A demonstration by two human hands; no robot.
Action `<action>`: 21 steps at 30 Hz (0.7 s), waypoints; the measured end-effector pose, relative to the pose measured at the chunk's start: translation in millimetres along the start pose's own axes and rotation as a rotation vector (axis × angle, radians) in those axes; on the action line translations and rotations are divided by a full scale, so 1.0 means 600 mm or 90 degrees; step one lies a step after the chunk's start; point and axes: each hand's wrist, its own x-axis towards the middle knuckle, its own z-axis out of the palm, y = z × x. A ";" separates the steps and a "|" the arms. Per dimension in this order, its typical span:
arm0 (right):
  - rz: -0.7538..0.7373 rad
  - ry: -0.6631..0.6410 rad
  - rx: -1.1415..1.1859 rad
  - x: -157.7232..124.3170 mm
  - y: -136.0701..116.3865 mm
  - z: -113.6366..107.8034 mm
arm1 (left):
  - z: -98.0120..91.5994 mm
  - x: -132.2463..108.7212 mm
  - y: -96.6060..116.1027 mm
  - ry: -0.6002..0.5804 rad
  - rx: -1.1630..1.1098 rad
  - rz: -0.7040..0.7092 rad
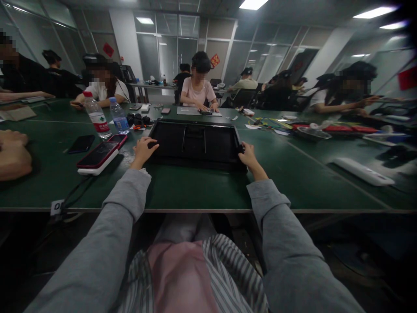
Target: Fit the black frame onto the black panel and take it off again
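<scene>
A shallow black rectangular tray (220, 141) with a raised rim lies flat on the green table (198, 189) in front of me. Two thin metal bars (184, 140) cross its middle from front to back, and a dark block sits between them near the far side. At the left end, my left hand (143, 151) has its thumb and fingers bent over the rim. My right hand (249, 155) grips the right rim, with a small dark part at its fingertips that I cannot make out.
Left of the tray are a red-cased phone (100, 151) on a white power bank (97, 164), a dark phone (81, 144) and two water bottles (120, 116). A white power strip (361, 171) lies right. Across the table a person (198, 89) works; another person's hand (14, 154) rests far left.
</scene>
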 end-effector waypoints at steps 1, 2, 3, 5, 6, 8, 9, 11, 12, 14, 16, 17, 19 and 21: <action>0.003 -0.002 -0.025 -0.001 -0.001 0.000 | 0.006 0.003 -0.007 0.025 0.006 -0.023; 0.005 -0.004 -0.047 -0.002 -0.002 0.001 | 0.011 0.008 -0.014 0.040 0.011 -0.056; 0.006 -0.006 -0.063 -0.003 -0.003 0.002 | 0.017 0.013 -0.021 0.042 0.012 -0.091; 0.010 -0.013 -0.082 -0.003 -0.007 0.005 | 0.027 0.025 -0.035 0.015 0.003 -0.141; 0.012 -0.018 -0.086 -0.004 -0.009 0.007 | 0.030 0.031 -0.040 -0.008 -0.007 -0.154; 0.012 -0.022 -0.087 -0.004 -0.013 0.010 | 0.035 0.038 -0.047 -0.028 -0.025 -0.169; 0.008 -0.021 -0.085 -0.004 -0.014 0.011 | 0.035 0.040 -0.049 -0.026 -0.032 -0.173; -0.008 -0.009 -0.077 -0.005 -0.015 0.010 | 0.035 0.040 -0.048 -0.005 -0.039 -0.183; -0.019 0.000 -0.070 -0.006 -0.014 0.009 | 0.034 0.038 -0.047 0.002 -0.043 -0.189; -0.041 0.022 -0.054 -0.008 -0.010 0.004 | 0.031 0.034 -0.043 0.003 -0.055 -0.203; -0.052 0.040 -0.041 -0.012 -0.007 -0.002 | 0.027 0.031 -0.039 -0.003 -0.072 -0.210; -0.051 0.045 -0.037 -0.015 -0.006 -0.004 | 0.025 0.029 -0.037 -0.005 -0.077 -0.212; -0.042 0.046 -0.025 -0.020 -0.007 -0.007 | 0.021 0.027 -0.035 -0.005 -0.077 -0.212; -0.027 0.034 -0.017 -0.024 -0.009 -0.008 | 0.017 0.026 -0.033 -0.007 -0.066 -0.212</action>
